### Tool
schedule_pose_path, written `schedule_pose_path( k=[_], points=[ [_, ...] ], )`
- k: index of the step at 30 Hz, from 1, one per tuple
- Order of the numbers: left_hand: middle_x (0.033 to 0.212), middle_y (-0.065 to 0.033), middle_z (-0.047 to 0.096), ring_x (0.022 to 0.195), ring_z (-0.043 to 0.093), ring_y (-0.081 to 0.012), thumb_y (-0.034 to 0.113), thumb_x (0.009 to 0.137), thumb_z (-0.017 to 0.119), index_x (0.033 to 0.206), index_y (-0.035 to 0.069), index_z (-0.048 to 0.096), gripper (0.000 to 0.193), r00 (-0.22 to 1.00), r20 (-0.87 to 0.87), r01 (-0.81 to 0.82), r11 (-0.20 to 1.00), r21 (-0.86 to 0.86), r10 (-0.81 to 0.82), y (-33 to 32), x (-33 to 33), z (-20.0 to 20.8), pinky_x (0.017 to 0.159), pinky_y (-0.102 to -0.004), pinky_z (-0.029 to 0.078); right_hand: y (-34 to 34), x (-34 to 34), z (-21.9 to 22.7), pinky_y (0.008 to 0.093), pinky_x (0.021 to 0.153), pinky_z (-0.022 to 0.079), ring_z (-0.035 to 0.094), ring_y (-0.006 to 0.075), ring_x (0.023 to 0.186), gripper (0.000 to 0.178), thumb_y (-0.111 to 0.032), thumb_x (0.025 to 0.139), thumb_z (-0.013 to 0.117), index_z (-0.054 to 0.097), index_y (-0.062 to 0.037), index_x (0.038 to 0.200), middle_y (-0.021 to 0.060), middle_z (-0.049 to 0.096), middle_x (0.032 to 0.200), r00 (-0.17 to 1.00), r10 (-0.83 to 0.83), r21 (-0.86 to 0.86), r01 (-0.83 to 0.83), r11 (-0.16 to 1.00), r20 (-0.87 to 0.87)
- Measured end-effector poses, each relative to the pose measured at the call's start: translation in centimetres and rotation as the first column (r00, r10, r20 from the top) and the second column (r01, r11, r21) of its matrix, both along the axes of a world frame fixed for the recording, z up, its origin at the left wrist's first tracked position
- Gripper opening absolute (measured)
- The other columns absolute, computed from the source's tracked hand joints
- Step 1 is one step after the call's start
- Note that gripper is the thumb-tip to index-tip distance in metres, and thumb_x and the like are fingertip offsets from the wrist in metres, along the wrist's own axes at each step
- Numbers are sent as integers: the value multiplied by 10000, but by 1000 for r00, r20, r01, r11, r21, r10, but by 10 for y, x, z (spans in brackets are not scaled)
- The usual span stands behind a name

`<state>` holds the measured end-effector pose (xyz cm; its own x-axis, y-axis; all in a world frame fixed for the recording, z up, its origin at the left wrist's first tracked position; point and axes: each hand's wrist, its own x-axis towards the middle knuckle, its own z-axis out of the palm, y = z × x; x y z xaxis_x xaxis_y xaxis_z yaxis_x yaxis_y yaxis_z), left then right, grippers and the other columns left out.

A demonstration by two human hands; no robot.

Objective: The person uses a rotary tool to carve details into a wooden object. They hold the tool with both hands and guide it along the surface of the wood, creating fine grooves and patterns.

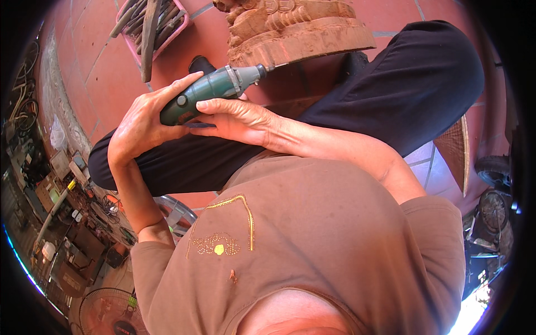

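Observation:
A dark green rotary tool (209,92) with a grey collar lies across my two hands above my lap. Its thin bit points right, toward the base of a brown carved wooden piece (298,39) standing on the floor, and appears apart from it. My left hand (142,114) wraps round the tool's rear end, with the fingers along its far side. My right hand (240,120) grips the body from the near side, its thumb on the casing; the other fingers are partly hidden beneath the tool.
A pink basket (181,22) full of wooden-handled tools stands on the red tiles (84,61) at the far left. My crossed legs in dark trousers (402,84) frame the work area. Clutter (72,206) and a fan (111,312) line the left side; a wheel (494,170) is at right.

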<state>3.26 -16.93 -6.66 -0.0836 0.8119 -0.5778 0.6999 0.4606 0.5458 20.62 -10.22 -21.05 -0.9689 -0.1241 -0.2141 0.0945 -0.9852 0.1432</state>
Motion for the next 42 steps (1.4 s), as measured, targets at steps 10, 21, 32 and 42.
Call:
schedule_pose_path(
  k=[10,21,32,42],
  points=[
    [1154,-217,713,1053,710,-408,79,662,784,1558,143,506,940,1000,-1,2,999,48,-2,-1,-1,1,958,-446,540,2,0,6,568,1224,387,584,256,1348,469,-93,938,796,590,-104,1358,106,654,1357,1000,-25,1,25,1000,9],
    [1167,-208,706,1059,706,-397,77,669,781,1559,135,505,933,1000,10,-10,1000,22,10,1,-2,-1,964,-441,533,2,-2,2,575,1219,393,589,262,1345,462,-97,942,791,592,-95,1359,118,654,1356,1000,-31,-3,31,1000,8],
    [1185,-217,701,1057,704,-404,52,659,772,1548,120,508,929,1000,-3,-26,999,46,26,1,-2,-2,961,-441,534,5,-9,-2,495,1051,528,688,271,1131,316,-46,909,814,681,-112,1188,89,716,1189,999,-34,-9,34,999,39],
    [1249,-246,692,1104,702,-405,44,662,755,1547,96,505,921,998,-15,-64,998,20,64,4,-3,-1,984,-422,530,7,-13,-9,496,1215,403,607,298,1313,476,-183,962,780,578,-39,1367,136,663,1352,999,-19,63,22,998,-48]
  ],
)
